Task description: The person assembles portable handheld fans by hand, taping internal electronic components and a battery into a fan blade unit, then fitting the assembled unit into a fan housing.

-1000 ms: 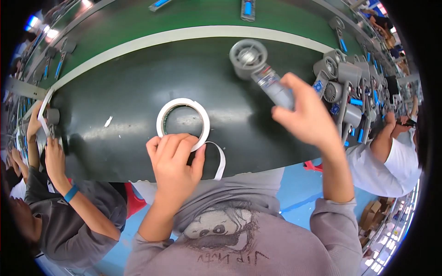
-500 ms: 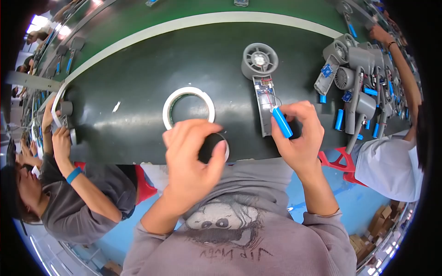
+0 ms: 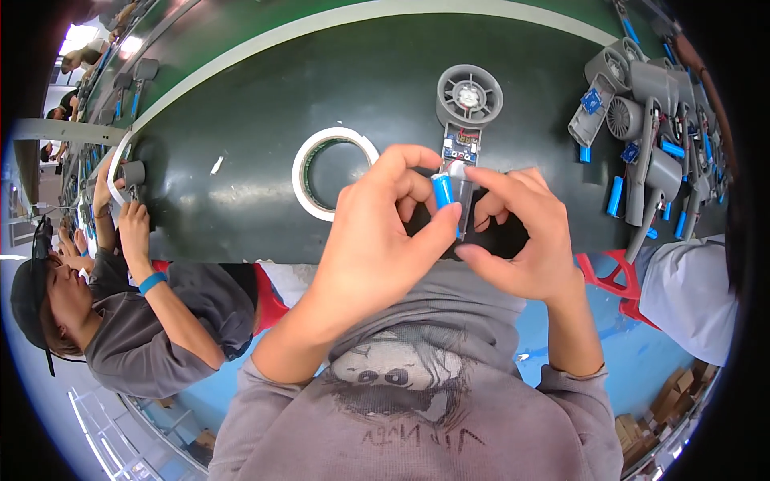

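Observation:
My left hand [image 3: 381, 220] is closed in a pinch on a blue cylindrical battery [image 3: 443, 192]. The battery is tilted in front of a grey handheld fan [image 3: 468, 94], which lies with its handle open and a small circuit board showing. Close by on the right, my right hand [image 3: 525, 228] has its thumb and index finger apart. That index fingertip touches a small white piece [image 3: 457, 169] beside the battery's upper end; whether it is tape cannot be made out. Fingers and battery hide much of the handle. A white tape roll [image 3: 303, 178] lies left of the fan.
Several grey fan bodies [image 3: 658, 84] and blue batteries [image 3: 615, 196] are heaped at the right of the dark green table [image 3: 241, 120]. A pale strip [image 3: 337, 20] crosses its far side. At the left a person [image 3: 160, 321] works; another person's pale garment [image 3: 682, 297] shows at right.
The battery has passed from my right hand to my left. A dark roll that was in my left hand is out of sight. Both hands have come together over the fan's handle.

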Demonstrator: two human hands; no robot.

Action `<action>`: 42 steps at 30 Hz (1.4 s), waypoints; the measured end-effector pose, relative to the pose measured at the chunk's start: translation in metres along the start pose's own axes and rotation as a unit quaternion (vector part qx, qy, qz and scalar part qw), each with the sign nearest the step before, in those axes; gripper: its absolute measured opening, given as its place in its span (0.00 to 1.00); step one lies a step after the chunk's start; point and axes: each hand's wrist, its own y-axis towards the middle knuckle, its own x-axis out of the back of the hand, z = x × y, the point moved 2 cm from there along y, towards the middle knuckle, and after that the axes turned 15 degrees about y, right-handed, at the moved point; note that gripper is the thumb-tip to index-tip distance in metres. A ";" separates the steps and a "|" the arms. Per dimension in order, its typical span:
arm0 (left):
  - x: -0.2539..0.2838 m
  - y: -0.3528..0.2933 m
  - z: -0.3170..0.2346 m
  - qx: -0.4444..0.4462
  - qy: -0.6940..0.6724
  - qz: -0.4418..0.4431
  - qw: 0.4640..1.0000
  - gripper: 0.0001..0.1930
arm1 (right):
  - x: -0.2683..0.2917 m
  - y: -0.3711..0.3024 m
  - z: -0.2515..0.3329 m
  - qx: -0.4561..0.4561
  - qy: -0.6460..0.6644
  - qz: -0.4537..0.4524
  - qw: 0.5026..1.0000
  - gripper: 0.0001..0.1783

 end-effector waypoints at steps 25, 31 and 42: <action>0.026 -0.035 0.045 -0.132 0.373 -0.260 0.881 0.20 | 0.003 0.004 -0.021 0.012 0.057 0.014 0.998 0.34; 0.029 -0.045 0.059 -0.155 0.311 -0.171 0.922 0.12 | 0.008 0.005 -0.027 -0.053 0.140 0.017 0.989 0.38; 0.021 -0.047 0.039 -0.242 0.299 -0.115 0.916 0.13 | 0.005 0.007 -0.027 -0.036 0.154 0.017 0.987 0.36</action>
